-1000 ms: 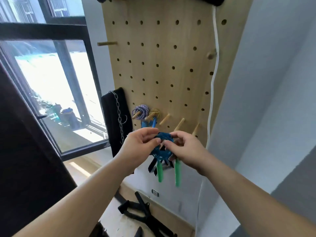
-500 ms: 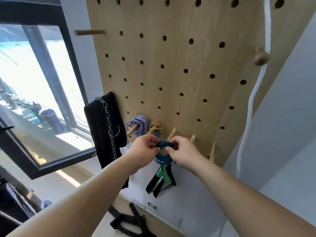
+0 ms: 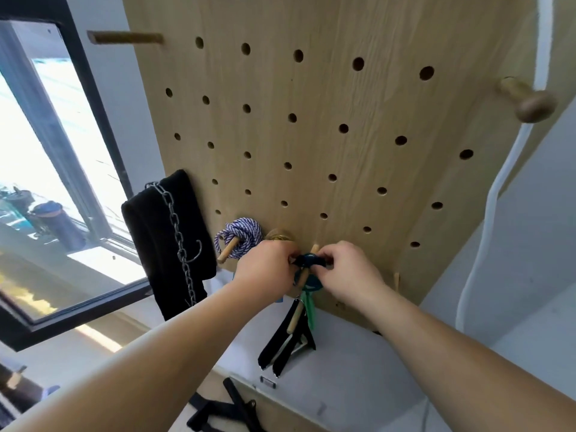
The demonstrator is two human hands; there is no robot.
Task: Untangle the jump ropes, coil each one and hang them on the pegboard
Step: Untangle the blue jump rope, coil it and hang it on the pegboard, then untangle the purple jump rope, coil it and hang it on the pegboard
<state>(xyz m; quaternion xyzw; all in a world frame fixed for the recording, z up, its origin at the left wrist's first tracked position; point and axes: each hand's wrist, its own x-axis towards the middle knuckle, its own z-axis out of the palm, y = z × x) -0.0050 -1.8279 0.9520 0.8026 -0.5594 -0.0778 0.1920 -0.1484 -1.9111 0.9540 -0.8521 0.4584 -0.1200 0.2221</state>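
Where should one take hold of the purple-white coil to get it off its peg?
Pinch the thick bundle of the coil above its peg, coming from the front, at the peg's free end. The peg runs through the coil's eye and points outward, so the coil likely slides off only that way.

Bare pegboard point(image 3: 367, 157) above, striped rope coil point(image 3: 244, 233) leftward

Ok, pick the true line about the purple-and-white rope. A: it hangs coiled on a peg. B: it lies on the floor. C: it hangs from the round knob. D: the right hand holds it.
A: the purple-and-white rope sits coiled over a wooden peg on the pegboard, just left of the left hand.
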